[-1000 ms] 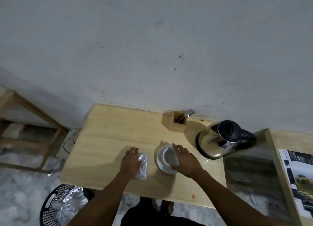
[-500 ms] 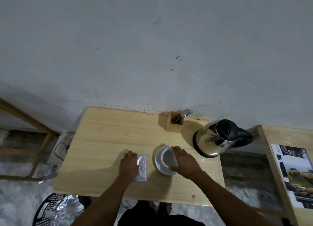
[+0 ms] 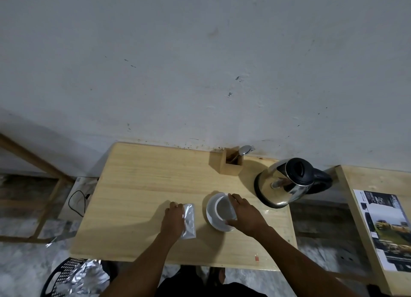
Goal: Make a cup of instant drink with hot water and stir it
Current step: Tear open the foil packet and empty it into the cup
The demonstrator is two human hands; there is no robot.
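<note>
1. Head view findings: a pale wooden surface (image 3: 138, 185) is set against a wall, and all task items are laid out on its right half.
2. The left hand (image 3: 173, 219) lies flat, fingers extended, on the left edge of a silver sachet (image 3: 189, 221); whether the edge is pinched or merely pressed cannot be told.
3. The right hand (image 3: 246, 216) is curved around the right side of a white cup (image 3: 224, 209), fingers on the far rim and thumb at the near side. The cup stands on a white saucer (image 3: 211, 219), just right of the sachet; no contents are visible in it.
4. A steel kettle (image 3: 287, 183) with a black lid and handle stands to the right, near the cup but apart from it. A spoon (image 3: 243, 151) stands in a wooden holder (image 3: 231, 165) at the wall.
5. Handling judgement, sachet: light, thin and crinkly, likely slippery foil. It is best pinched at a short edge by both hands and torn across the top.
6. Handling judgement, cup: rigid, smooth and breakable, and liable to slide on the saucer. It is best steadied by the wall, not the rim.
7. Handling judgement, kettle: probably heavy when filled, with a metal body that may be hot. Only the black handle should be gripped.
8. Status: the sachet appears unopened, so the task is judged to be at its start.
</note>
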